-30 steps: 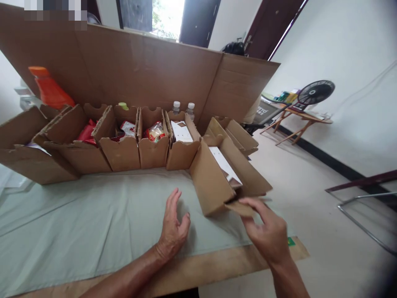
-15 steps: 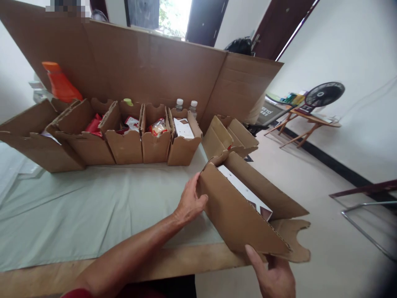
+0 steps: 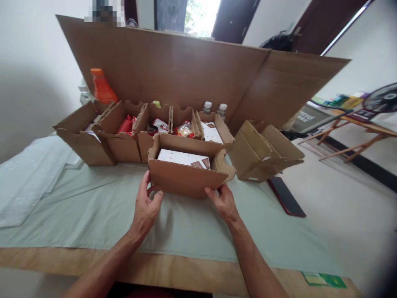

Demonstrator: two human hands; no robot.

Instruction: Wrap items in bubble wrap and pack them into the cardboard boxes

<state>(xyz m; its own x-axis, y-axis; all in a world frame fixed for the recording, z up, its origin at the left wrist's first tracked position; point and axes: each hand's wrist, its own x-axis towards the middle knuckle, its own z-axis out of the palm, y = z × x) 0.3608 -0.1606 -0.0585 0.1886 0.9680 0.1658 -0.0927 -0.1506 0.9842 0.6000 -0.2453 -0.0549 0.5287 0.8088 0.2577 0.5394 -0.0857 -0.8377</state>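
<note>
- Here's the left hand (image 3: 147, 207), half curled at the near left end of an open-topped cardboard bin (image 3: 186, 180), fingers against that end and thumb standing a little apart.
- Over on the other end, the right hand (image 3: 225, 203) has the lower right corner, thumb on the front wall and fingers bent under the notched end; so the bin is held between both hands.
- And inside that bin, just above and between the hands, lies a white carton (image 3: 176, 157) with brown patches at its right end.
- The bin sits crosswise over the pale green cloth (image 3: 195, 240); whether its base touches the cloth, I can't tell.
- Straight beyond the hands, a row of five cardboard bins (image 3: 124, 145): red packets (image 3: 125, 124) in the second from the left, a clear food packet (image 3: 185, 129) in the fourth, another white carton (image 3: 211, 132) in the fifth.
- Behind that row, an orange bottle (image 3: 104, 89) on the left hand's side, two white-capped bottles (image 3: 207, 108) on the right hand's side, then a tall cardboard panel (image 3: 173, 62).
- Out beyond and right of the right hand, more cardboard bins (image 3: 248, 165), with a dark flat panel (image 3: 287, 196) near them.
- Well left of the left hand, clear plastic sheeting (image 3: 27, 182) spreads across the cloth.
</note>
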